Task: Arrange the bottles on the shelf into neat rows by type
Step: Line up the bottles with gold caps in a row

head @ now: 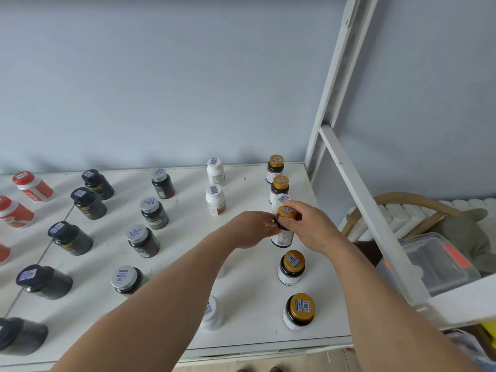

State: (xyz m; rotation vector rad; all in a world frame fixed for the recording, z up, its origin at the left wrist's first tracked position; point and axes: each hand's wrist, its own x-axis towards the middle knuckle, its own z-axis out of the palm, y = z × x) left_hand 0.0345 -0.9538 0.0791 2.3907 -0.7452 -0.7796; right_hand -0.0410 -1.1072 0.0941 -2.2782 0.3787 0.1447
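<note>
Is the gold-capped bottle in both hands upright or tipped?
Upright: the gold-capped bottle has its cap on top and label below, gripped by the left hand and right hand.

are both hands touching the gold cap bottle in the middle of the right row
Touching. The head view shows the right hand and left hand gripping the gold-capped bottle from either side.

Glossy dark bottles (pixel 291 267) with gold, perhaps metal, caps (pixel 303 306), smooth white shelf (pixel 249 285), paper stickers (pixel 280 180)

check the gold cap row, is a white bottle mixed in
Yes, a white bottle stands in the gold cap row just behind the gold cap bottle both hands grip.
</note>
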